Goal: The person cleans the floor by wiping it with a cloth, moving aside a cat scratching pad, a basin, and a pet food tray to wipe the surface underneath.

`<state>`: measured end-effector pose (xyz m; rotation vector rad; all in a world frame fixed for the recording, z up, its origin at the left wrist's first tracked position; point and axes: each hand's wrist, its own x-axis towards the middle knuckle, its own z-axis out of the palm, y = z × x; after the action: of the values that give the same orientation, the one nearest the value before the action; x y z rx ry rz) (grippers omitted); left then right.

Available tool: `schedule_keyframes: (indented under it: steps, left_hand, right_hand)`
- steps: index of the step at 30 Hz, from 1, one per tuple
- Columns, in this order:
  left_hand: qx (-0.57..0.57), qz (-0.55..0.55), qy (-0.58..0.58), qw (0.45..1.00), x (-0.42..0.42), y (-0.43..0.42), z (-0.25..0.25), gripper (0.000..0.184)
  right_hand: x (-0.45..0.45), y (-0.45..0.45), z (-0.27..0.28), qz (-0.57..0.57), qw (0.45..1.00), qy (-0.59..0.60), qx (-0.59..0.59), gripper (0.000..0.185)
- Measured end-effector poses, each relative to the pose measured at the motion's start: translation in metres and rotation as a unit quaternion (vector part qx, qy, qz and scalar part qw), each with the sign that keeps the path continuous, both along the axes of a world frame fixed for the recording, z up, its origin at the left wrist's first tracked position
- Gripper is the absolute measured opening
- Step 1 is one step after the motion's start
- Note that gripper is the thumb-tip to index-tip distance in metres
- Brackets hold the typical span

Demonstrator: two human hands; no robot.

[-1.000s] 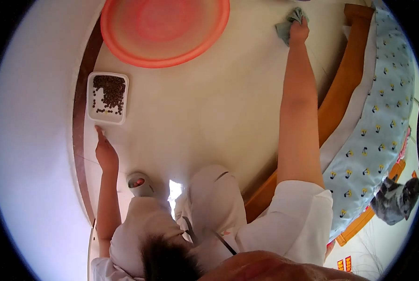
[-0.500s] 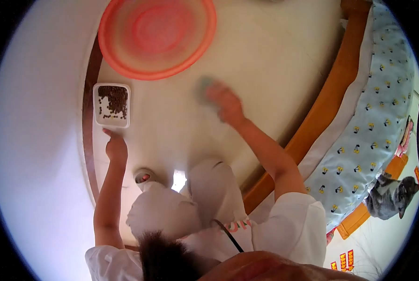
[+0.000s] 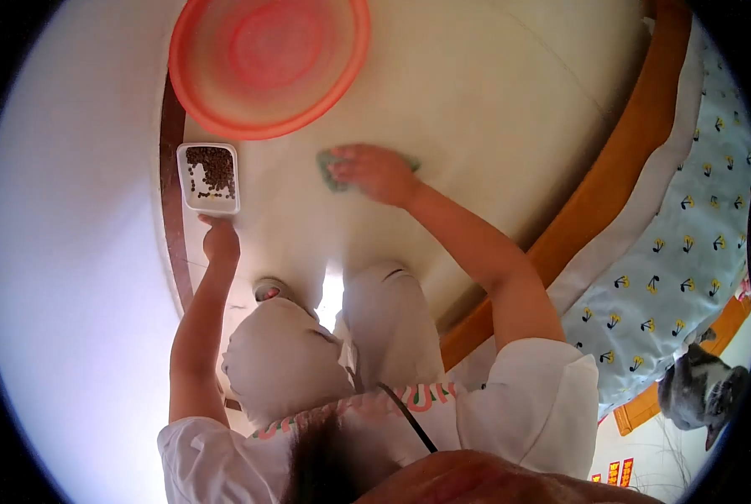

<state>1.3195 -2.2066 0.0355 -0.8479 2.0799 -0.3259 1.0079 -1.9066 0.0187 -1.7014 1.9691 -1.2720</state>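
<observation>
My right hand (image 3: 374, 174) presses down on a grey-green cloth (image 3: 332, 170) on the pale floor (image 3: 442, 101); the cloth shows past the fingers and beside the wrist. At the left, my left hand (image 3: 221, 238) is at the near edge of a white rectangular tray (image 3: 209, 207). Its fingertips touch or nearly touch the rim, and how they are bent is hard to make out. Small brown pellets (image 3: 216, 166) lie in the tray, mostly toward its far and right parts.
A large round pink-red basin (image 3: 262, 133) stands beyond the tray. The wall (image 3: 73, 210) with a dark baseboard (image 3: 174, 160) runs along the left. On the right is a wooden bed frame (image 3: 593, 206) with blue patterned bedding (image 3: 661, 294). A grey cat (image 3: 698, 391) is at the lower right.
My right hand has come in from the upper right with the cloth, to the middle of the floor. My left hand has stayed by the tray. The view has shifted somewhat.
</observation>
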Motion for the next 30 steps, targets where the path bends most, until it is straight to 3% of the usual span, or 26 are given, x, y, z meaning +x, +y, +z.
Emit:
schedule_keyframes:
  steps: [3, 4, 6, 7, 8, 10, 11, 12, 14, 16, 18, 22, 23, 24, 26, 27, 30]
  left_hand:
    - [-0.006, -0.016, 0.024, 1.0, 0.0, -0.007, -0.008, 0.077]
    - [-0.013, -0.016, 0.04, 0.999, 0.011, -0.014, -0.018, 0.077]
    - [-0.008, -0.017, 0.039, 0.999, 0.024, -0.017, -0.021, 0.077]
    - [0.004, -0.021, 0.02, 1.0, 0.02, -0.017, -0.018, 0.076]
    - [0.013, -0.035, -0.006, 0.999, 0.014, -0.015, -0.014, 0.074]
    - [0.033, -0.063, -0.054, 0.996, 0.0, -0.011, -0.008, 0.071]
    - [0.035, -0.134, -0.106, 0.985, 0.003, -0.016, -0.014, 0.068]
    - [0.037, -0.181, -0.145, 0.972, 0.015, -0.023, -0.02, 0.067]
    - [0.039, -0.254, -0.196, 0.946, 0.042, -0.041, -0.045, 0.067]
    - [0.016, -0.228, -0.162, 0.96, 0.029, -0.04, -0.039, 0.065]
    - [-0.016, -0.141, -0.093, 0.986, -0.022, -0.002, 0.005, 0.064]
    - [-0.035, -0.089, -0.056, 0.994, -0.04, 0.012, 0.013, 0.067]
    - [-0.038, -0.063, -0.019, 0.997, -0.025, 0.003, -0.011, 0.067]
    - [-0.041, -0.037, 0.019, 0.998, -0.01, -0.005, -0.034, 0.067]
    - [-0.05, -0.107, 0.002, 0.993, -0.021, 0.006, -0.006, 0.067]
    - [-0.053, -0.116, 0.004, 0.992, -0.026, 0.013, 0.004, 0.069]
    - [-0.028, -0.101, 0.061, 0.993, -0.03, 0.007, 0.004, 0.071]
  right_hand:
    - [-0.006, 0.021, -0.001, -0.111, 0.989, -0.095, 0.013, 0.047]
    - [-0.032, 0.029, 0.004, -0.189, 0.98, -0.063, 0.019, 0.051]
    - [-0.111, 0.037, 0.002, -0.371, 0.921, -0.096, -0.069, 0.054]
    - [-0.147, 0.041, 0.013, -0.455, 0.889, -0.057, -0.017, 0.053]
    - [-0.18, 0.044, 0.002, -0.494, 0.867, -0.044, -0.04, 0.054]
    - [-0.179, 0.044, -0.029, -0.434, 0.9, 0.043, 0.007, 0.04]
    - [-0.173, 0.04, -0.042, -0.401, 0.912, 0.087, 0.024, 0.035]
    - [-0.13, 0.022, -0.011, -0.349, 0.936, 0.036, 0.015, 0.055]
    - [-0.041, 0.003, -0.005, -0.215, 0.974, 0.066, 0.03, 0.045]
    - [0.041, -0.007, 0.001, -0.13, 0.99, 0.036, -0.031, 0.036]
    - [0.106, -0.013, -0.017, -0.048, 0.997, 0.002, -0.06, 0.026]
    - [0.095, 0.014, 0.018, -0.187, 0.978, -0.089, -0.01, 0.039]
    - [0.087, 0.033, 0.009, -0.277, 0.956, -0.072, 0.056, 0.043]
    - [0.065, 0.047, -0.001, -0.361, 0.93, -0.07, 0.023, 0.05]
    - [0.031, 0.068, -0.01, -0.52, 0.852, -0.07, 0.0, 0.053]
    - [0.03, 0.071, -0.02, -0.529, 0.846, 0.026, 0.056, 0.047]
    - [0.092, 0.028, -0.033, -0.414, 0.91, 0.027, 0.024, 0.046]
